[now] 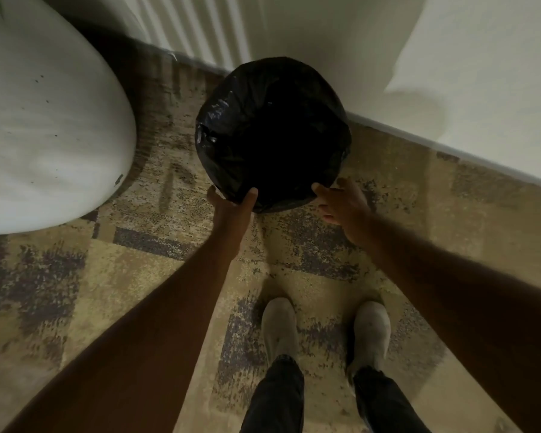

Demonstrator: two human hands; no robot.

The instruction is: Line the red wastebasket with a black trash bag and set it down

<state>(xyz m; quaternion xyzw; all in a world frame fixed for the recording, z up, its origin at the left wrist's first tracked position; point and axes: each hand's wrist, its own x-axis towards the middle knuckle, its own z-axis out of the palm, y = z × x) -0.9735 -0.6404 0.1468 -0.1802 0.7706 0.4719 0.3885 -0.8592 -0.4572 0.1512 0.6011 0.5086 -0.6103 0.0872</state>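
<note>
The left hand (pixel 231 204) is clamped on the near rim of the wastebasket (pixel 272 135), thumb hooked over the top edge and fingers under the bag-covered lip. The right hand (pixel 341 201) sits just beside the rim on the other near side, fingers loosely spread and apart; it is blurred, and whether a fingertip touches the plastic I cannot tell. The black trash bag (pixel 219 120) is already folded over the whole rim and drapes down the outside, so none of the red shows from above. The basket stands or hangs low over the patterned carpet (pixel 388 245), close to the white wall (pixel 294 32) and between a white rounded object (pixel 44 120) on the left and a pale hanging cloth (pixel 481 73) on the right. Whether its base has met the floor is hidden by the bag.

Lining looks finished, so the step in hand is, by my judgement, the setting down. To do it well, lower the basket level so the base lands flat, not on one edge. Keep the left thumb pinning the bag against the rim until the weight is on the carpet, otherwise the folded lip may slip inward. The right hand would best steady the opposite near edge, then smooth any slack outward. Let go one hand at a time, and check the bunched plastic at the left side of the rim stays tucked. The person's shoes (pixel 278 326) stand well clear of the landing spot
</note>
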